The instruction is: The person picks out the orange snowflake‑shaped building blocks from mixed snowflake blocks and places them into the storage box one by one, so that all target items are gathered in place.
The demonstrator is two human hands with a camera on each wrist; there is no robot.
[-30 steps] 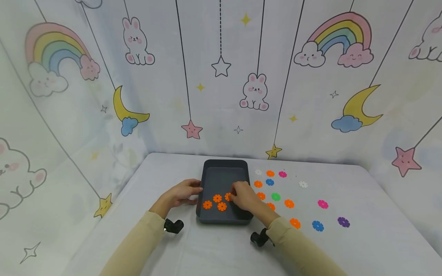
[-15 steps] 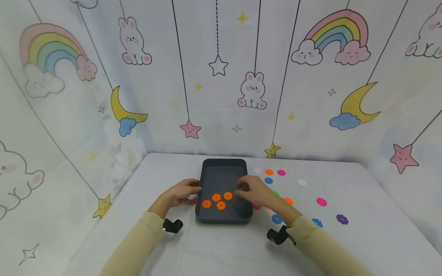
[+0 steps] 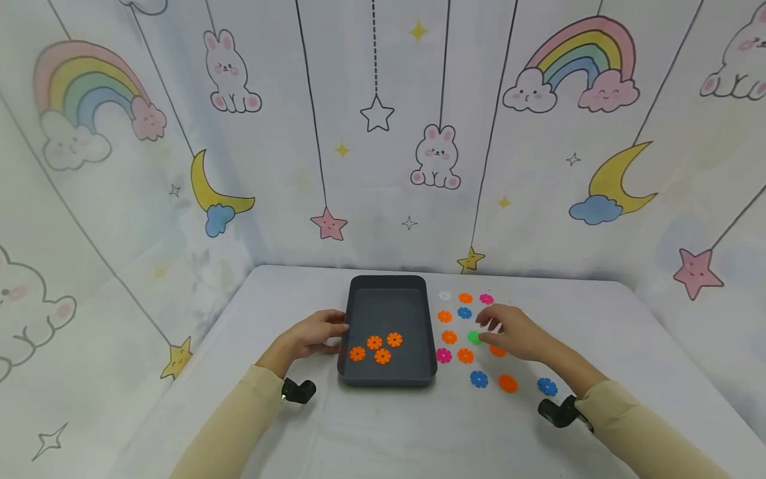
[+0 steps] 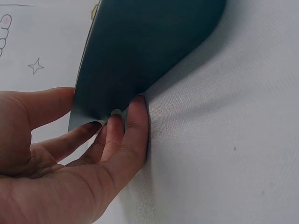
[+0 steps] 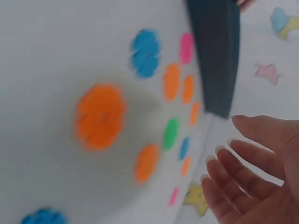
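Two bare hands at a white cloth-covered worktop. A dark grey rectangular tray with rounded corners and low walls sits near the middle of the worktop, a little toward the far edge. The left hand rests against the tray's left wall; the left wrist view shows its fingers lying along the base of that wall, loosely bent, with no firm grip evident.

Inside the tray, toward its near end, lie 4 orange flower discs, flat and close together. To the right of the tray, loose discs are scattered on the cloth: about 6 more orange discs among them, plus blue, pink, a green disc and a white disc. The right hand hovers low over this scatter with fingers spread and nearly straight, holding nothing; the green disc lies just at its fingertips.

Progress, as judged from the layout: only orange pieces lie in the tray, so a sort by colour appears under way, with 4 placed and most of the orange pieces not yet collected.

Materials: the discs look like thin, glossy moulded plastic with notched, petal-like rims; the tray reads as matt, smooth plastic; the cloth shows a fine woven texture and slight wrinkling at the tray's base. The right wrist view is motion-blurred, so finer disc detail cannot be made out.
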